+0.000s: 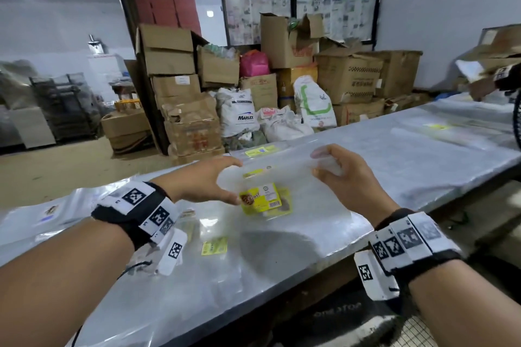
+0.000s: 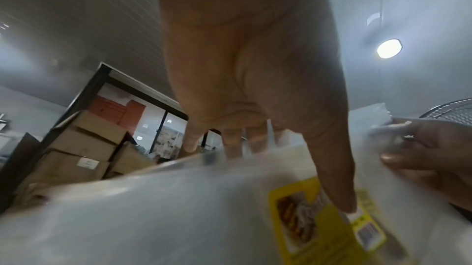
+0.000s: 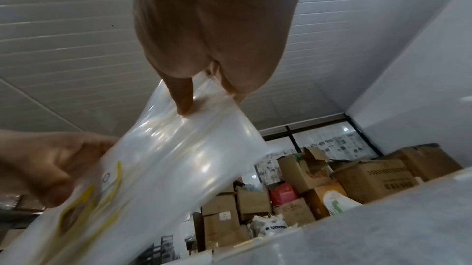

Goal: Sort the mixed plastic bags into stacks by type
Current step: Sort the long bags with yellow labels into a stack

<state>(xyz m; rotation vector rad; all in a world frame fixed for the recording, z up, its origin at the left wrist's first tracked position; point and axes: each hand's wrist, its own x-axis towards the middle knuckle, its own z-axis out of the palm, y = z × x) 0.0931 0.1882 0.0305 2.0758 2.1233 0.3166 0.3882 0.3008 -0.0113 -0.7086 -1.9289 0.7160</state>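
A clear plastic bag with a yellow label, held up over the table between both hands.

Thin, limp and likely slippery — best taken at the edges: the right hand pinches one end, the left hand pinches by the label, its other fingers spread. Cardboard boxes stand behind — their contents mostly hidden.

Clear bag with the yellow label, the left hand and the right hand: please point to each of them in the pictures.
clear bag [image 1: 282, 177], head view, on its clear film above the label.
yellow label [image 1: 260, 200], head view, on the printed middle.
left hand [image 1: 203, 186], head view, on its back.
right hand [image 1: 349, 175], head view, on its back.
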